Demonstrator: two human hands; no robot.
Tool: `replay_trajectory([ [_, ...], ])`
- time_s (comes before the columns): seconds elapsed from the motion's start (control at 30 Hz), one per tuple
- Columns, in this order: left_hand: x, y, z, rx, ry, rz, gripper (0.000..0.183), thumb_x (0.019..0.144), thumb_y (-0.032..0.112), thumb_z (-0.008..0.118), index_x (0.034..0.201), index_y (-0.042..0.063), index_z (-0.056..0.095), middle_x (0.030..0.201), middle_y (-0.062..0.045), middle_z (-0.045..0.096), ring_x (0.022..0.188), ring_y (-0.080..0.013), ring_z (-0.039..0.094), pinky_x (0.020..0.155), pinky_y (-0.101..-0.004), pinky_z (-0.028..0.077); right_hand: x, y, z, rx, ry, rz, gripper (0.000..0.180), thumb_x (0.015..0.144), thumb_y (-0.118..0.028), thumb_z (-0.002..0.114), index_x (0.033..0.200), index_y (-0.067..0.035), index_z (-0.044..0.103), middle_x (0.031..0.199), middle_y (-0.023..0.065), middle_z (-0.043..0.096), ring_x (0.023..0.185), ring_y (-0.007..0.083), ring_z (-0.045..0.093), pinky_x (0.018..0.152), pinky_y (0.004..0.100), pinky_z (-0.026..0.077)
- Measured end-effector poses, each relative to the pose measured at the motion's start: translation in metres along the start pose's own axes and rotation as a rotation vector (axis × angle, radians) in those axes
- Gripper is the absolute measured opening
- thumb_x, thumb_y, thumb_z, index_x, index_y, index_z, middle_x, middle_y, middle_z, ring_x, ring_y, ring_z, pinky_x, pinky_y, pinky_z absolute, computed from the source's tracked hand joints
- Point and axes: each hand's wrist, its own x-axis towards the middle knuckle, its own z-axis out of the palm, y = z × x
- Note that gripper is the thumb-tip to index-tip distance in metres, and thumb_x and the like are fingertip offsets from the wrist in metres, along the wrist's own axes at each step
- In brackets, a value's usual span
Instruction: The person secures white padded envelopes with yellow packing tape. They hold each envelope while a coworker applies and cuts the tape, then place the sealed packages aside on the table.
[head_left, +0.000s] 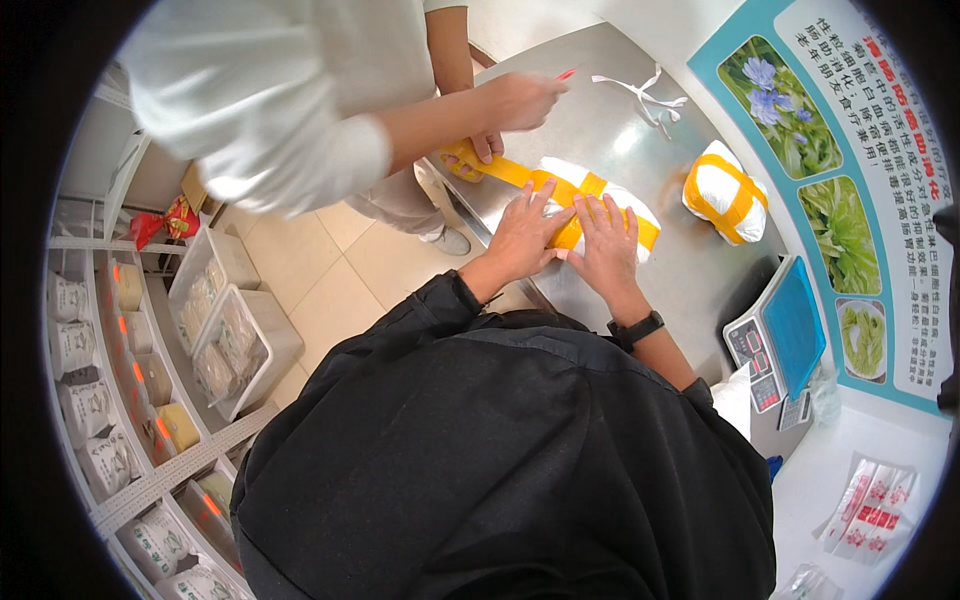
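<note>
A white plastic-wrapped package (630, 202) banded with yellow packing tape lies on the stainless steel table (600, 142). Both of my hands rest on it: my left hand (523, 229) spreads over its left end, and my right hand (604, 240) lies flat on the taped middle, fingers apart. A strip of yellow tape (506, 170) runs from the package's left end to a tape roll (459, 161) beside a co-worker's hand (487, 144). The co-worker's other hand (529, 97), blurred, holds a small red object (566, 74) above the table.
A second taped white package (725, 196) sits to the right, with white straps (645, 94) at the far side. A weighing scale (776, 330) and a calculator (795, 410) are near the wall. Shelves with bagged goods (90, 409) and white bins (259, 345) stand at left.
</note>
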Motion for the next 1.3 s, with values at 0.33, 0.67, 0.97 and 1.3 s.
replay_trajectory([
  [0.33,-0.002,-0.004,0.007,0.009,0.049,0.03,0.08,0.072,0.026,0.081,0.145,0.025,0.048,0.153,-0.024,0.033,0.136,-0.0499,0.036,0.108,-0.0546,0.036,0.0,0.0,0.001,0.038,0.035,-0.014,0.088,0.067,-0.047,0.082,0.142,-0.011,0.051,0.141,0.008,0.053,0.137,0.0295,0.041,0.114,0.0545,0.023],
  [0.67,-0.001,-0.01,0.008,-0.302,0.165,-0.09,0.076,0.081,0.024,0.072,0.149,0.015,0.041,0.155,-0.025,0.03,0.139,-0.0457,0.035,0.112,-0.0501,0.033,0.0,0.0,0.0,0.035,0.055,-0.025,0.089,0.067,-0.047,0.082,0.142,-0.01,0.051,0.141,0.0075,0.053,0.135,0.0294,0.041,0.113,0.0547,0.024],
  [0.97,0.015,-0.051,0.051,-0.905,0.014,-0.488,0.102,0.084,0.049,0.073,0.153,-0.006,0.021,0.15,-0.026,0.038,0.14,-0.031,0.039,0.116,-0.0365,0.028,0.0,0.0,0.0,0.031,0.023,-0.004,0.09,0.068,-0.048,0.081,0.143,-0.011,0.049,0.141,0.0078,0.053,0.136,0.0291,0.041,0.114,0.0542,0.023],
  [1.3,0.029,-0.089,0.04,-0.532,-0.103,-0.065,0.143,0.054,0.047,0.093,0.155,-0.004,0.006,0.156,-0.028,0.026,0.145,-0.037,0.029,0.118,-0.0368,0.026,0.001,0.006,-0.006,0.074,-0.02,-0.006,0.091,0.07,-0.05,0.08,0.144,-0.01,0.046,0.143,0.0099,0.05,0.138,0.0293,0.04,0.114,0.0546,0.024],
])
